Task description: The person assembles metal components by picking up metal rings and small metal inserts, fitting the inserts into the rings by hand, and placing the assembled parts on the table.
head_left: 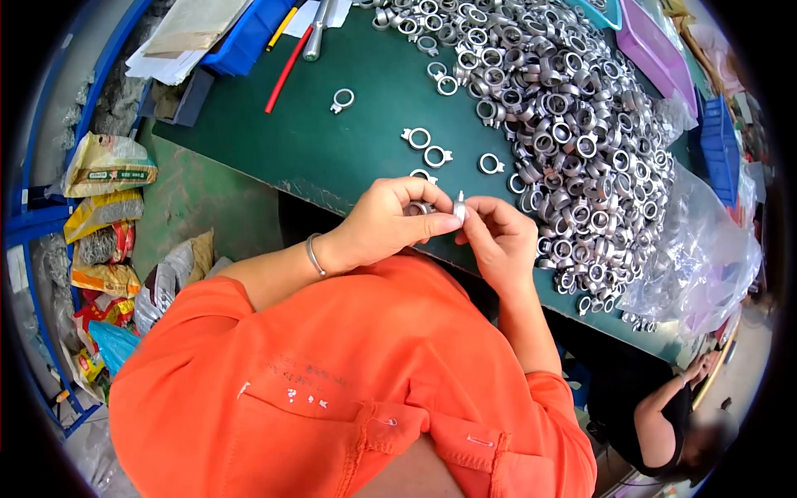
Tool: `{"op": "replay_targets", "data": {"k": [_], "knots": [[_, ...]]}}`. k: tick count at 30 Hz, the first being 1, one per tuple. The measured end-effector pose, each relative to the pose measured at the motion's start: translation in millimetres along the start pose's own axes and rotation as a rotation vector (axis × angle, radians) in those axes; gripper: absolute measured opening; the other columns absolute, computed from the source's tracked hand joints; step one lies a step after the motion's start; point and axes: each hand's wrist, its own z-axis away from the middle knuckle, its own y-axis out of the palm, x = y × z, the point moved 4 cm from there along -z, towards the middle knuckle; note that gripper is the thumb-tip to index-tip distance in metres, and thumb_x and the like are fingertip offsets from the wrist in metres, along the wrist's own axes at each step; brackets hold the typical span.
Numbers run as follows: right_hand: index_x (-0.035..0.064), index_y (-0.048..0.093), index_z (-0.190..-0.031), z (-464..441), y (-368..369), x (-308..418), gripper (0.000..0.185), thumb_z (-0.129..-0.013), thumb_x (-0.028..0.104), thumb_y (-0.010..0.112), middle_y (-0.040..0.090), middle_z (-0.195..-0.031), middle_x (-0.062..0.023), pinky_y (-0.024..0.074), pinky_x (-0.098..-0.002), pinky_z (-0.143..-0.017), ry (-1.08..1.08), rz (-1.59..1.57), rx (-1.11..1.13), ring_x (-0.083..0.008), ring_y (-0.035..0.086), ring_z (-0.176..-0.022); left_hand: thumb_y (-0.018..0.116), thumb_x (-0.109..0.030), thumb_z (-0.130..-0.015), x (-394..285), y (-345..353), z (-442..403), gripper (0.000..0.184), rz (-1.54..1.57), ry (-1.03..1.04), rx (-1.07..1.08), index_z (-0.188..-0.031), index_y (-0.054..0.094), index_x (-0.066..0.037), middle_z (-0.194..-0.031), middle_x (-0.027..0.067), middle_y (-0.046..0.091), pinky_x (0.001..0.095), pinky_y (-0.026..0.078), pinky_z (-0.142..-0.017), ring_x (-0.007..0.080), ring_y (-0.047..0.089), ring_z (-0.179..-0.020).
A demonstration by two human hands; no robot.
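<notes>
My left hand (378,217), with a metal bracelet at the wrist, is closed in a pinch near the table's front edge. Between its fingertips and those of my right hand (508,241) is a small grey metal ring (459,209), turned edge-on with its tab pointing up. Another metal ring (418,209) shows among the curled fingers of my left hand. Just beyond the hands, several loose rings with tabs (437,156) lie on the green tabletop (332,158). To the right rises a large heap of similar rings (573,141).
A red stick (289,70) and a metal-handled tool (316,33) lie at the back, near a blue bin (249,37). A purple tray (656,54) and clear plastic bag (697,249) flank the heap. Bags (108,166) fill the left shelf. Another person (656,415) sits at right.
</notes>
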Motion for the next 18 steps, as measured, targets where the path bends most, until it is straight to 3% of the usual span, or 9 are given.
{"op": "replay_targets", "data": {"k": [2, 4, 7, 14, 16, 17, 18], "knots": [[-0.0039, 0.062, -0.091, 2, 2, -2, 0.01, -0.085, 0.002, 0.057, 0.064, -0.077, -0.0052, 0.0488, -0.0199, -0.056, -0.044, -0.047, -0.022, -0.0077, 0.059, -0.062, 0.063, -0.004, -0.082, 0, 2, 0, 0.009, 0.045, 0.057, -0.003, -0.09, 0.061, 0.0, -0.072, 0.0006, 0.056, 0.0176, 0.04, -0.054, 0.0045, 0.05, -0.062], [-0.0041, 0.061, -0.094, 4, 0, -2, 0.011, -0.086, 0.001, 0.055, 0.064, -0.079, -0.006, 0.0498, -0.0204, -0.057, -0.091, -0.096, -0.046, -0.0085, 0.06, -0.063, 0.064, -0.001, -0.079, -5, 3, 0, 0.008, -0.276, 0.449, 0.0, -0.087, 0.062, 0.001, -0.076, 0.0033, 0.06, 0.0198, 0.043, -0.058, 0.0079, 0.054, -0.069], [-0.0044, 0.059, -0.1, 6, -1, -3, 0.014, -0.088, 0.0, 0.052, 0.063, -0.082, -0.0075, 0.0503, -0.0212, -0.061, -0.055, -0.229, 0.028, -0.0096, 0.06, -0.068, 0.065, 0.003, -0.076, -11, 3, 5, 0.009, -0.414, 0.562, -0.027, -0.084, 0.063, 0.001, -0.077, 0.0058, 0.061, 0.0228, 0.045, -0.061, 0.0125, 0.057, -0.073], [-0.0039, 0.058, -0.101, 8, -2, 0, 0.015, -0.089, 0.003, 0.052, 0.062, -0.087, -0.0078, 0.0492, -0.0229, -0.067, 0.004, -0.345, 0.079, -0.011, 0.059, -0.073, 0.066, 0.004, -0.073, -13, 4, 6, 0.009, -0.459, 0.635, -0.034, -0.08, 0.063, 0.001, -0.076, 0.0068, 0.06, 0.0252, 0.045, -0.06, 0.0156, 0.057, -0.071], [-0.0026, 0.059, -0.099, 7, 0, 0, 0.014, -0.086, 0.0, 0.054, 0.061, -0.09, -0.0082, 0.0488, -0.0239, -0.069, 0.016, -0.343, 0.086, -0.0124, 0.058, -0.077, 0.06, 0.003, -0.079, -11, 2, 6, 0.011, -0.55, 0.631, 0.007, -0.089, 0.06, 0.0, -0.082, 0.0074, 0.06, 0.0252, 0.048, -0.061, 0.0155, 0.058, -0.072], [-0.0006, 0.059, -0.097, 4, 1, 8, 0.015, -0.082, -0.003, 0.057, 0.058, -0.094, -0.0087, 0.0482, -0.0254, -0.071, -0.201, -0.196, 0.064, -0.0146, 0.058, -0.082, 0.06, 0.003, -0.079, -12, 4, 7, 0.011, -0.551, 0.634, 0.007, -0.089, 0.06, 0.0, -0.082, 0.0074, 0.06, 0.0252, 0.048, -0.061, 0.0155, 0.058, -0.072], [0.0015, 0.06, -0.094, 5, 2, 16, 0.018, -0.078, -0.006, 0.06, 0.056, -0.097, -0.0093, 0.0476, -0.027, -0.073, -0.416, -0.048, 0.042, -0.0169, 0.057, -0.086, 0.056, -0.002, -0.082, -2, 0, 4, 0.013, -0.103, 0.324, -0.038, -0.096, 0.057, -0.001, -0.084, 0.0072, 0.06, 0.0263, 0.05, -0.061, 0.0147, 0.058, -0.074]]}}
